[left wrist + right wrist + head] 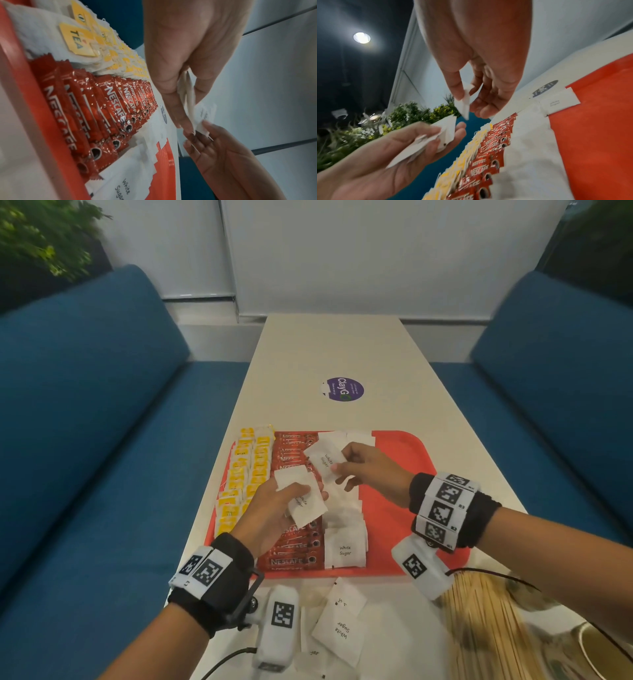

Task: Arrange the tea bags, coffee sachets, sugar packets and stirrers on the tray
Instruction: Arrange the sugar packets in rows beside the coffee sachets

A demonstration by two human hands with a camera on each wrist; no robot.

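left hand (274, 508): grips sugar packets (301, 494) | right hand (366, 467): pinches one packet (323, 462) | both above red tray (404, 450)

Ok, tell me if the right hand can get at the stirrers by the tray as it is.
Probably not yet: the right hand pinches a sugar packet. The stirrers lie uncovered near that wrist, so the path looks free.

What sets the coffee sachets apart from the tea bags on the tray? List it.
The coffee sachets are red, narrow and glossy, printed Nescafe; the tea bags are white and squarish with yellow tags. The coffee sachets form the row next to the white sugar packets; the tea bags run along the tray's left edge. Both lie in overlapping rows running front to back.
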